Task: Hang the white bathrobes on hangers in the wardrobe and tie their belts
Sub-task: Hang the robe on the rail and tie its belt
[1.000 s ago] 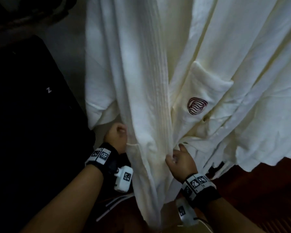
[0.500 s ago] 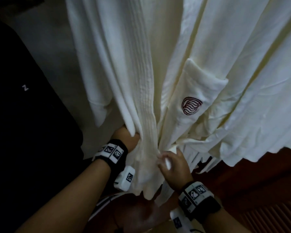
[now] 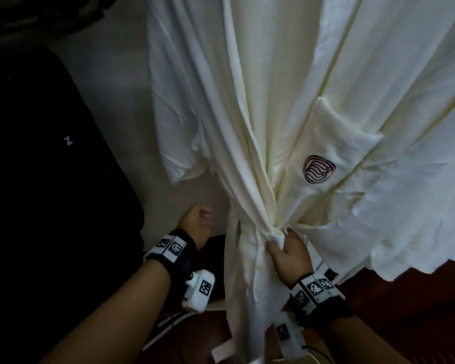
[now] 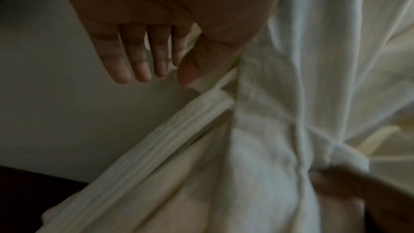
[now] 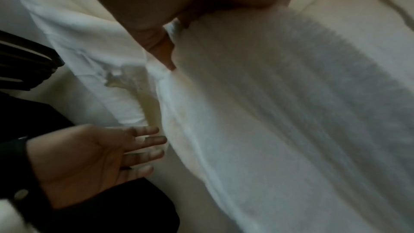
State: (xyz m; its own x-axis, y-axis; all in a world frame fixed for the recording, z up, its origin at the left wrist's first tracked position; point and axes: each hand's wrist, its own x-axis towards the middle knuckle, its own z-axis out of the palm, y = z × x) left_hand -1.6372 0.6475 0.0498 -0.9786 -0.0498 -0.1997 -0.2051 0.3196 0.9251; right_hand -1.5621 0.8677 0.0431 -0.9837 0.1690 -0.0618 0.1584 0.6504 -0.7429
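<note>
A white bathrobe [image 3: 247,114] hangs in front of me, its top out of view. My right hand [image 3: 286,253] grips the robe's two front panels bunched together at waist height; the right wrist view shows the thumb [image 5: 156,42] pressed into the cloth. The ribbed white belt [image 4: 179,121] runs slanting down from the robe's left side, and a loose end [image 3: 221,350] hangs low. My left hand [image 3: 196,219] is just left of the robe with straight fingers [image 4: 134,59], holding nothing, thumb close to the belt. A chest pocket carries a red logo [image 3: 319,169].
More white robe cloth [image 3: 418,179] hangs to the right. A large black object [image 3: 63,179] fills the left side, against a pale wall [image 3: 132,88]. Dark red-brown wood [image 3: 405,324] lies low on the right. A black-and-white striped thing [image 3: 168,321] sits below my left wrist.
My left hand has let go of the robe's left edge and moved out to the left, opening. My right hand has gathered the front panels into one bunch.
</note>
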